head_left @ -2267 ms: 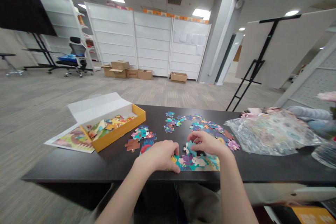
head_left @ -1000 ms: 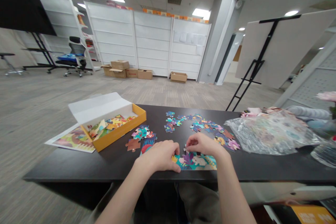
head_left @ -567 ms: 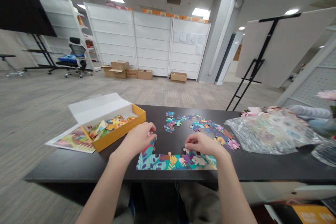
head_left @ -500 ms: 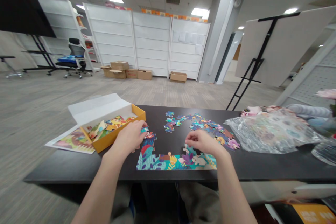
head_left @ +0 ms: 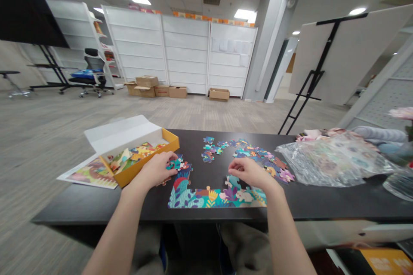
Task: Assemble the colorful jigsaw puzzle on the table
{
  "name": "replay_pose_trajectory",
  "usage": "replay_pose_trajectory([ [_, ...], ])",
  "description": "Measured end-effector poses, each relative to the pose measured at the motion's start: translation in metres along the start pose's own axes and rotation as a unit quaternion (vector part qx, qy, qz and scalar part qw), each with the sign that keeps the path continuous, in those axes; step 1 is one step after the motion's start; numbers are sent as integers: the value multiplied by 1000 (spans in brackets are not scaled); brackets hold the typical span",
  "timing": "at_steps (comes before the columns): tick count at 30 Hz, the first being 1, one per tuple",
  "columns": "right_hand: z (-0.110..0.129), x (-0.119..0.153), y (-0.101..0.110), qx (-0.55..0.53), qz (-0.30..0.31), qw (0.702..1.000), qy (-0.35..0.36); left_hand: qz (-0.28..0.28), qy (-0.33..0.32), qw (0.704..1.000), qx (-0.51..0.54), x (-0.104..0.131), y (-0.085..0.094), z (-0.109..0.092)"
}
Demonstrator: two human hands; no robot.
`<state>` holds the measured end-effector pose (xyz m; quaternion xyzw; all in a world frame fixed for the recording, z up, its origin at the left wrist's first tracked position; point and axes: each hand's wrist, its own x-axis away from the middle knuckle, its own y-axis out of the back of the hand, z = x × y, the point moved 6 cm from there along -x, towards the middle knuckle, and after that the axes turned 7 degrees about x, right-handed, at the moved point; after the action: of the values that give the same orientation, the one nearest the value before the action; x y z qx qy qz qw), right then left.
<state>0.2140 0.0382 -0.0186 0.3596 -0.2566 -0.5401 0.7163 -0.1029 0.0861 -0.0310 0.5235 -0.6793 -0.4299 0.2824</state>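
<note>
Along the near edge of the black table lies a partly joined jigsaw puzzle [head_left: 206, 199], with plants and a white rabbit on it and a column rising at its left. My left hand [head_left: 158, 168] is closed at the top of that column, its fingertips on a teal puzzle piece [head_left: 176, 164]. Above the puzzle's right part is my right hand [head_left: 248, 172], its fingers curled together and nothing visible in them. Just below its fingertips a light teal puzzle piece [head_left: 232, 181] shows. My right wrist hides the puzzle's right end.
Loose puzzle pieces [head_left: 254, 154] lie behind my right hand, and a smaller group of pieces [head_left: 211, 150] lies mid-table. At left stands an open yellow box [head_left: 132, 172] of pieces beside a picture sheet [head_left: 92, 175]. A clear plastic bag [head_left: 332, 163] lies at right.
My left hand has drawn slightly left and down, showing more of the teal piece at its fingertips. My right hand has barely moved.
</note>
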Motion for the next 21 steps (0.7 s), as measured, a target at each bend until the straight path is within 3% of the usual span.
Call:
replay_pose_trajectory([
  [3, -3, -1, -1, 3, 3, 1000, -7, -22, -23, 999, 27, 2, 6, -11],
  [6, -4, -1, -2, 10, 8, 1000, -14, -39, -97, 991, 86, 7, 8, -46],
  [9, -2, 0, -3, 21, 24, 999, -19, 15, -171, 973, 154, 12, -7, -89],
  [12, 0, 1, -5, 20, 41, 999, -19, 71, -195, 960, 189, 14, -27, -118],
  [16, -2, 3, -5, 12, 43, 999, -25, 89, -202, 957, 189, 11, -44, -133],
  [21, -2, 3, -5, 13, 47, 998, -30, 93, -213, 954, 190, 8, -52, -139],
])
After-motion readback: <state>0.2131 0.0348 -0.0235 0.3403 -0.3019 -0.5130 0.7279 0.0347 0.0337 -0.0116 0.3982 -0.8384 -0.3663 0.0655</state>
